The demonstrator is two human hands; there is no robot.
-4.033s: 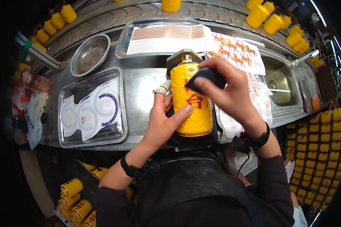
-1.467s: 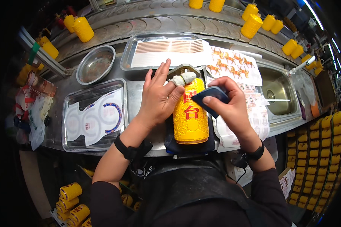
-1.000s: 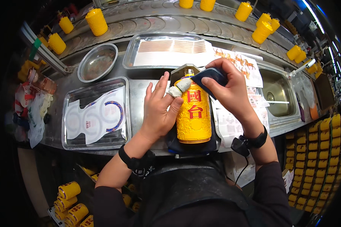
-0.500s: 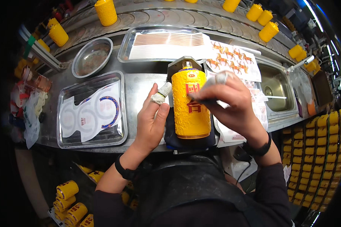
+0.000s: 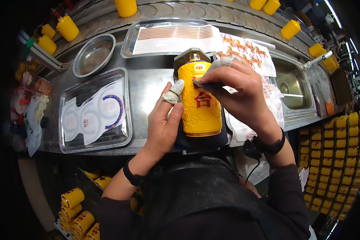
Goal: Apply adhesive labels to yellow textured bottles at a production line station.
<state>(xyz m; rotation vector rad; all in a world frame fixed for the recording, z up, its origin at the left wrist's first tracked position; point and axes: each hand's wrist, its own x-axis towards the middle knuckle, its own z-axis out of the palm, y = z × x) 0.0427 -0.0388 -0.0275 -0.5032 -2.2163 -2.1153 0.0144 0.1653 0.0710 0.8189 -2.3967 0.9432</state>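
Note:
A yellow embossed bottle [image 5: 201, 120] with red characters on its front lies tilted back in a metal holder [image 5: 179, 60] over a dark pad [image 5: 187, 143]. At its left side is my left hand [image 5: 163, 124], fingers stretched out and thumb apart. A white wrap held by a band covers one fingertip, which is beside or touching the bottle. Over the bottle's upper right, my right hand [image 5: 240, 90] pinches a small dark flat piece [image 5: 210, 84] against the upper red character, partly covering it. This hand also has a wrapped finger.
A metal tray [image 5: 128, 120] with decal sheets [image 5: 90, 116] lies left, below a metal bowl [image 5: 95, 55]. Another tray [image 5: 128, 42] holds striped sheets. Printed sheets [image 5: 244, 50] and a sink [image 5: 292, 86] are right. A conveyor [image 5: 176, 12] runs behind with yellow bottles [image 5: 67, 28].
My right hand has moved up and slightly left, uncovering the lower red character. My left hand has stayed near the bottle's side. Bottles on the conveyor have shifted right.

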